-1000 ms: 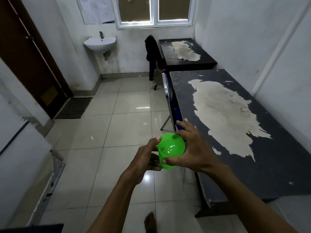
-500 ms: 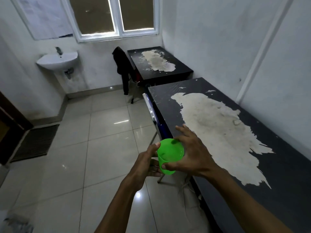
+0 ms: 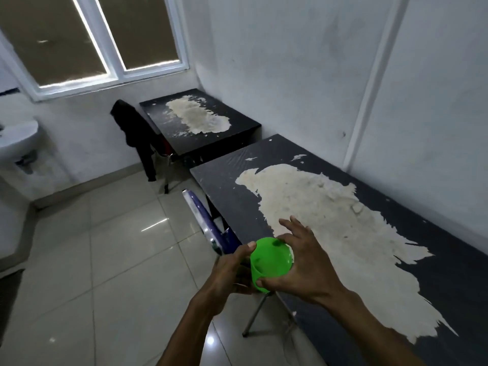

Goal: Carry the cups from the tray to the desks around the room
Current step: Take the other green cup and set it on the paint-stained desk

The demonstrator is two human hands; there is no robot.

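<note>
A bright green plastic cup (image 3: 269, 260) is held between both hands in front of me, its open mouth up. My left hand (image 3: 229, 273) grips its left side with the thumb on the rim. My right hand (image 3: 303, 265) grips the right side, thumb under the cup wall and fingers spread over the rim. The cup hangs just off the left edge of the near dark desk (image 3: 449, 260), whose top is worn to a large pale patch. A second dark desk (image 3: 243, 130) stands further back under the window. No tray is in view.
A blue chair (image 3: 208, 223) is pushed under the near desk, its metal leg below my hands. A chair draped with a black garment (image 3: 134, 130) stands by the far desk. A white sink (image 3: 15, 138) hangs on the left wall. Glossy tiled floor (image 3: 111, 260) lies to the left.
The view has swung right and closer to the near desk; the door and mat have left the frame. Both hands keep the same grip on the green cup.
</note>
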